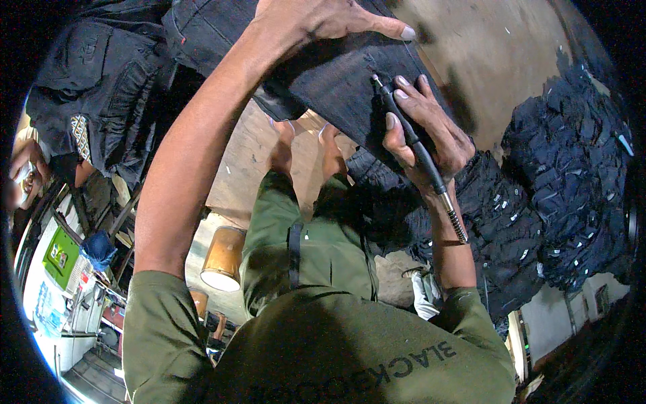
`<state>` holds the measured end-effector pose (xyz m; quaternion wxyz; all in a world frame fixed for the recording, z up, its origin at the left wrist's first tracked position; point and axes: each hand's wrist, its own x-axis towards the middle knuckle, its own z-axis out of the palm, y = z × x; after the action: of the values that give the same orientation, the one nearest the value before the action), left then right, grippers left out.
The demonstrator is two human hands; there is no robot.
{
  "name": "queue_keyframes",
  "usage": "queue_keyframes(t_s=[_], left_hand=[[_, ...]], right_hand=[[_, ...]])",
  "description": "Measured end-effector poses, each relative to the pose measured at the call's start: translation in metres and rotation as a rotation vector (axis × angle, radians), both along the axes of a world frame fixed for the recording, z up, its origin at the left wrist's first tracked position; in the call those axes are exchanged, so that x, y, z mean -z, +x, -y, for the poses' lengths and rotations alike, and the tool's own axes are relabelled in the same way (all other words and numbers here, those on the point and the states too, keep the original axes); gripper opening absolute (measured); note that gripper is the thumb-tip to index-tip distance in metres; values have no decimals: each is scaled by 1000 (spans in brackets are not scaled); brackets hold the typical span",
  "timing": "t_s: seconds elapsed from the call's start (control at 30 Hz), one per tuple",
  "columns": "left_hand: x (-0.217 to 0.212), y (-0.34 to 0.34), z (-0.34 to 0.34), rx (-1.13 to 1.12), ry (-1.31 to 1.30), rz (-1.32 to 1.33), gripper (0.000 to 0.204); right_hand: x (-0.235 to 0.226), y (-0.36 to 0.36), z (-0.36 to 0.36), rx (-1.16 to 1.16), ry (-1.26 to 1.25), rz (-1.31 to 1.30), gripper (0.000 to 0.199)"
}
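Note:
Dark black denim jeans [323,84] lie stretched beneath both hands at the top of the view. My left hand [323,19] rests on the cloth at the far side, thumb stretched out to the right; its other fingers are partly cut off by the upper edge. A black pen-shaped rotary grinder [417,148] lies in my right hand [437,128], gripped between thumb and fingers. Its small rounded metal tip points up and left, close over the denim; I cannot tell whether it touches. A coiled spring sleeve forms its rear end, above my wrist.
More dark garments [101,87] are piled at the left. A large heap of black garments [558,182] with small white tags spreads along the right. A brown cylindrical container [224,259] stands on the floor by my legs. Another person's hand [30,168] shows at the far left.

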<state>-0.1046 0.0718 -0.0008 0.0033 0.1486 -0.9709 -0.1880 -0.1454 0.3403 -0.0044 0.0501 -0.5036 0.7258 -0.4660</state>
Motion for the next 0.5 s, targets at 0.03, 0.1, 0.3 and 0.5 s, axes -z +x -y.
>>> queue_keyframes(t_s=[0.03, 0.1, 0.3, 0.5], left_hand=[[0, 0, 0, 1, -2, 14, 111], [1, 0, 0, 2, -12, 40, 112], [1, 0, -3, 10, -16, -24, 113], [1, 5, -1, 5, -26, 3, 114]], right_hand=[[0, -1, -1, -2, 0, 8, 25], [-1, -1, -3, -2, 12, 28, 24], [-3, -1, -2, 1, -61, 62, 22], [-5, -1, -11, -1, -27, 133, 21]])
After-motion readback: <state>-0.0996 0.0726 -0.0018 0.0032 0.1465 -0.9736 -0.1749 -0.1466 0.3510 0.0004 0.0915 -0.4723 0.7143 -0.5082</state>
